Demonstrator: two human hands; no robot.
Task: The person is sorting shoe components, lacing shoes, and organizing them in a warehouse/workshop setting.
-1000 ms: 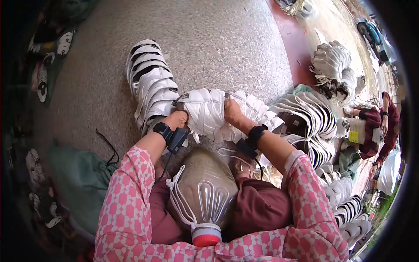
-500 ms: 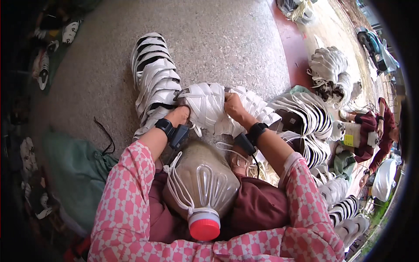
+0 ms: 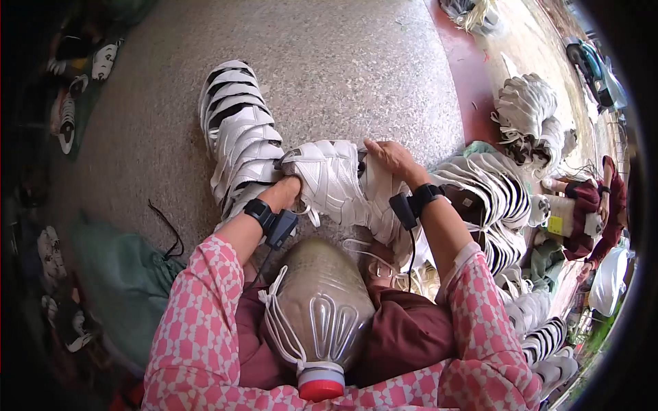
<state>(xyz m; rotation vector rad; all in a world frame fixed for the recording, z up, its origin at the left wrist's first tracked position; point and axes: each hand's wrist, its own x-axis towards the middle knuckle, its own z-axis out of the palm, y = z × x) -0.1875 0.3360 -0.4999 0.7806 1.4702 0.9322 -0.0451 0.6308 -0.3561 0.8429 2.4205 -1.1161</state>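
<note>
A curved row of nested white shoe uppers [image 3: 331,179] lies across in front of me. My left hand [image 3: 281,194] grips its left end, with the fingertips tucked out of sight in the end upper. Against the right part of the row is my right hand [image 3: 399,162]. One of its digits stretches out to the left, and its other fingers are partly hidden. Between the hands, a narrow dark gap parts two neighbouring uppers. Another long nested row of white uppers [image 3: 245,133] runs away from me, just left of the held row.
A large clear bottle [image 3: 322,301] with a red cap and white cord rests between my legs. More nested uppers [image 3: 488,188] stand at right, with another white pile [image 3: 526,103] beyond. A green cloth bag [image 3: 123,274] lies at left. Another person [image 3: 589,212] sits at far right.
My right hand has moved right along the row, and its fist has loosened with one digit extended. A gap shows between the uppers there. The left hand stays in place.
</note>
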